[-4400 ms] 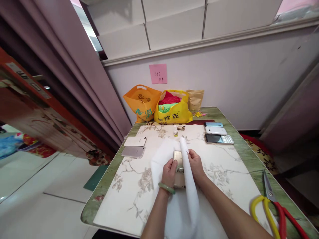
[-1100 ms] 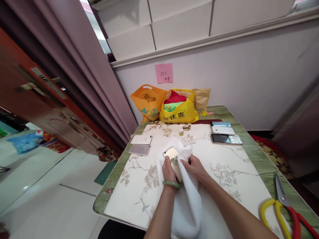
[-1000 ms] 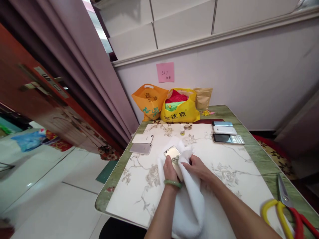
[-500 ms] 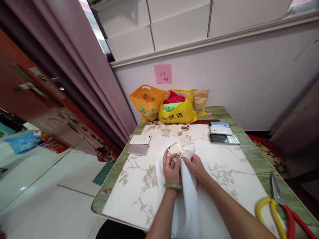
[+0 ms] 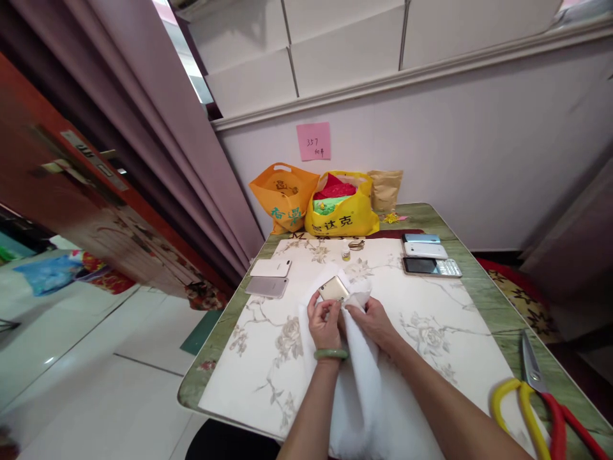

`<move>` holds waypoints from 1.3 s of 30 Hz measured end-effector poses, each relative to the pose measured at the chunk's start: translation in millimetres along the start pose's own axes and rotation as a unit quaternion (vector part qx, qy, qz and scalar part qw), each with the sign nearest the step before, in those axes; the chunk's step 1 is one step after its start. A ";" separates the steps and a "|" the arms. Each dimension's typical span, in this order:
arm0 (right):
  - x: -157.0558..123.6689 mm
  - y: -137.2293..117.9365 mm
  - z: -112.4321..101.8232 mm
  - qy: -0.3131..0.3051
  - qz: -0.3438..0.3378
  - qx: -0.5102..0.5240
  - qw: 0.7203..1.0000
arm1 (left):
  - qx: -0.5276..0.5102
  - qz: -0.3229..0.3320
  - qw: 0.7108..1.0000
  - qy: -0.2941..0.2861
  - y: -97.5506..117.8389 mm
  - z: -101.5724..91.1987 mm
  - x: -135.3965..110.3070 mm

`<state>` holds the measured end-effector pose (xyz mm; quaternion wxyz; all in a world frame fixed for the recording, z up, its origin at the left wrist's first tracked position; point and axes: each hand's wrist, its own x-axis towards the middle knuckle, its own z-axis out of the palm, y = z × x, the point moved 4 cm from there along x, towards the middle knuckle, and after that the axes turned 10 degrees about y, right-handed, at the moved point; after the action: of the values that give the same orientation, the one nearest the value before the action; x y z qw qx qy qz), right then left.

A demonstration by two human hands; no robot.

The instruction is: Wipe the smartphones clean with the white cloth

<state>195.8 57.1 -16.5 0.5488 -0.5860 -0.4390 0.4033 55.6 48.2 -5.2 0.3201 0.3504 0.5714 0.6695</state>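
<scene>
A gold-coloured smartphone (image 5: 334, 289) is held back side up over the middle of the table, its camera corner at the upper left. My left hand (image 5: 324, 319), with a green bangle (image 5: 331, 353) at the wrist, grips the phone from its left and lower side. My right hand (image 5: 376, 322) pinches a white cloth (image 5: 361, 358) at the phone's lower right corner. The cloth bunches up beside the phone and hangs down between my forearms. My fingers and the cloth hide the phone's lower end.
Two phones (image 5: 271, 268) lie at the left, and three phones (image 5: 431, 267) at the right. A small bottle (image 5: 345, 251) stands behind my hands. Farther back are an orange bag (image 5: 282, 198), a yellow bag (image 5: 342, 223) and a brown pouch (image 5: 384, 190). Large scissors (image 5: 534, 383) lie at the right edge.
The phone has turned and shifted slightly left in my left hand, and its fingers have moved a little down and left. My right hand has edged left with the cloth.
</scene>
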 end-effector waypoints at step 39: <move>-2.3 -9.6 0.9 0.058 0.061 0.109 0.990 | -0.061 -0.143 0.974 -0.166 3.1 13.4 -8.2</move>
<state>193.7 55.3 -7.0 0.6086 -0.5704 -0.3233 0.4469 71.2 48.2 -1.6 0.5241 0.3512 0.5122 0.5828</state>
